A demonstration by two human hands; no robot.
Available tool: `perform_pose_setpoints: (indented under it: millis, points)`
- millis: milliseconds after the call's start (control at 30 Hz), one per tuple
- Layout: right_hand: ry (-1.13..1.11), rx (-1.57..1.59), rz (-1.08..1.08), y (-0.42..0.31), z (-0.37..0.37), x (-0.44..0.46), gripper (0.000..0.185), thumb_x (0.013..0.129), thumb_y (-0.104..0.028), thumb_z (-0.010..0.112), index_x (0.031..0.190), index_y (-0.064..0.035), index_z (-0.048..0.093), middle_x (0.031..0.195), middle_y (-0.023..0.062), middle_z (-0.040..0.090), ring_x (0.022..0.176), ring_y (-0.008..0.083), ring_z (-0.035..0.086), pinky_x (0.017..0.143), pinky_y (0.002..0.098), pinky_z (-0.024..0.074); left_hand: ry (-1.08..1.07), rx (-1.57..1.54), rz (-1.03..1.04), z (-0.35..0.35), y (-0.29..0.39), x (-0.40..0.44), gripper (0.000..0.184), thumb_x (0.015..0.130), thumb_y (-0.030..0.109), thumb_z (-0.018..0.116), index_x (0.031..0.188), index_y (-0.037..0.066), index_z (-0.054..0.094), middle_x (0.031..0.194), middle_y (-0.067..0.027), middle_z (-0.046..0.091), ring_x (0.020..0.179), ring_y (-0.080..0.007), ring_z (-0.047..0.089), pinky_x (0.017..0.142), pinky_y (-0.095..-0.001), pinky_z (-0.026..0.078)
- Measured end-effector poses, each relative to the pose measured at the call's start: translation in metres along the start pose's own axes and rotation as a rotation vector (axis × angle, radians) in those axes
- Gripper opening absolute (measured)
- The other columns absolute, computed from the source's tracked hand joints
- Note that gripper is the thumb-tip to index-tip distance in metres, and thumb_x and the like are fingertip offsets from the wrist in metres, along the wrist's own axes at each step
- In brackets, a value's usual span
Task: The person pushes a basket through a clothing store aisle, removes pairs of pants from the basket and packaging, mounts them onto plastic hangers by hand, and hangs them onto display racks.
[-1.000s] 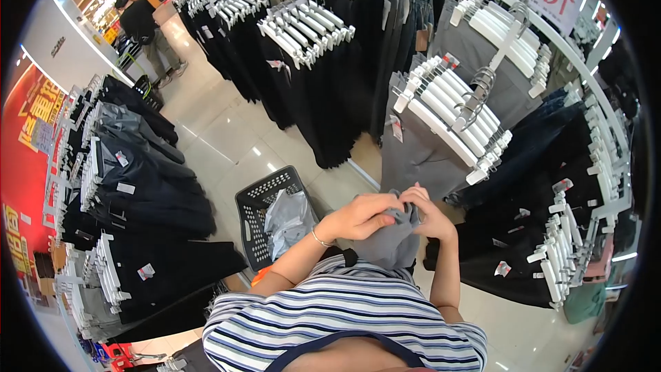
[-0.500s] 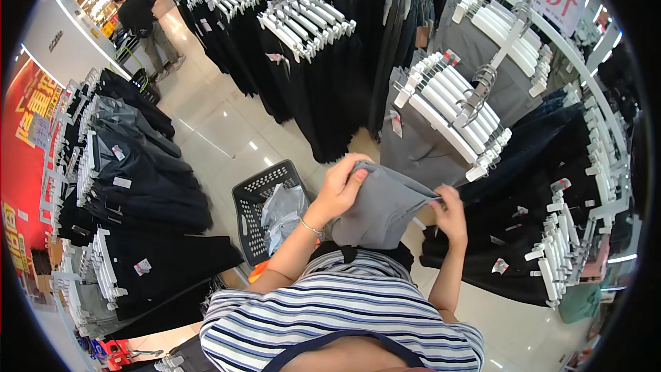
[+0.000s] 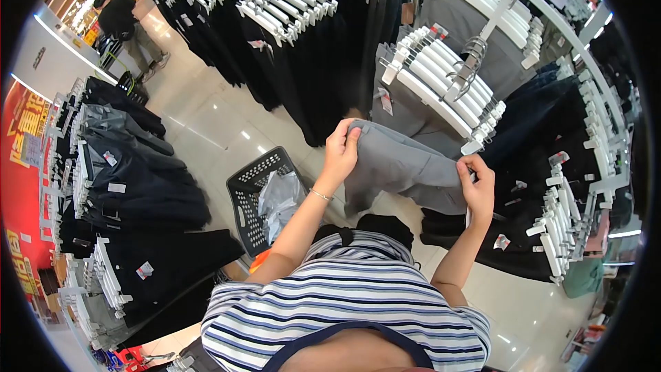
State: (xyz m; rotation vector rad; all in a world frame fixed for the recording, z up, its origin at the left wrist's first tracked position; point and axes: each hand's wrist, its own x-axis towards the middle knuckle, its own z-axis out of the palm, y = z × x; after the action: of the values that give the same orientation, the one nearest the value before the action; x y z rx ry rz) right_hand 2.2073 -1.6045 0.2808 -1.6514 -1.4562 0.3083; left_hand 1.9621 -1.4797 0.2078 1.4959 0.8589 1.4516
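Observation:
A pair of grey trousers [image 3: 406, 169] is stretched between my two hands in front of my body. My left hand [image 3: 342, 146] pinches its upper left corner, thumb on top. At the other end, my right hand [image 3: 478, 182] grips the right edge, with its fingers partly hidden behind the cloth. The lower part of the garment hangs in folds. Just beyond it, more grey trousers [image 3: 413, 121] hang from white clip hangers [image 3: 444, 86] on a rack.
A dark basket [image 3: 242, 186] holding a clear plastic bag [image 3: 281, 200] stands on the floor to my left. Racks of black trousers [image 3: 310, 89] are ahead, with dark trousers [image 3: 144, 186] along the left. Another person [image 3: 120, 24] bends over at the far left.
My hands have moved apart, and the trousers, bunched before, are now spread wide between them. My right hand has shifted right, and the camera view has moved slightly.

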Motion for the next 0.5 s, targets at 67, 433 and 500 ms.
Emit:
perform_pose_setpoints:
  millis: [67, 433, 500]
  points:
    - [-0.062, -0.029, 0.024, 0.002, -0.003, 0.001, 0.013, 0.080, -0.009, 0.060, 0.080, 0.0023, 0.055, 0.065, 0.0132, 0.056, 0.059, 0.0220, 0.054, 0.059, 0.0281, 0.0419, 0.020, 0.067, 0.058, 0.006, 0.007, 0.004, 0.012, 0.088, 0.007, 0.052, 0.095, -0.002, 0.055, 0.079, -0.0048, 0.059, 0.074, -0.0088, 0.052, 0.069, -0.0218, 0.042]
    - [-0.094, -0.179, -0.168, 0.009, 0.014, 0.008, 0.023, 0.075, -0.019, 0.066, 0.093, -0.0058, 0.061, 0.088, 0.0084, 0.062, 0.087, 0.0260, 0.055, 0.082, 0.0325, 0.0363, -0.048, -0.113, 0.042, 0.021, 0.006, 0.008, 0.012, 0.082, 0.006, 0.061, 0.092, -0.001, 0.058, 0.079, -0.0065, 0.062, 0.072, -0.0108, 0.058, 0.066, -0.0227, 0.045]
    - [-0.120, -0.153, -0.293, -0.017, 0.032, 0.012, 0.034, 0.074, -0.020, 0.067, 0.103, -0.0059, 0.058, 0.096, 0.0095, 0.060, 0.094, 0.0284, 0.053, 0.086, 0.0357, 0.0366, -0.108, -0.079, 0.036, 0.027, 0.012, 0.003, 0.010, 0.079, 0.004, 0.063, 0.087, -0.001, 0.060, 0.080, -0.0089, 0.064, 0.073, -0.0133, 0.060, 0.066, -0.0241, 0.046]
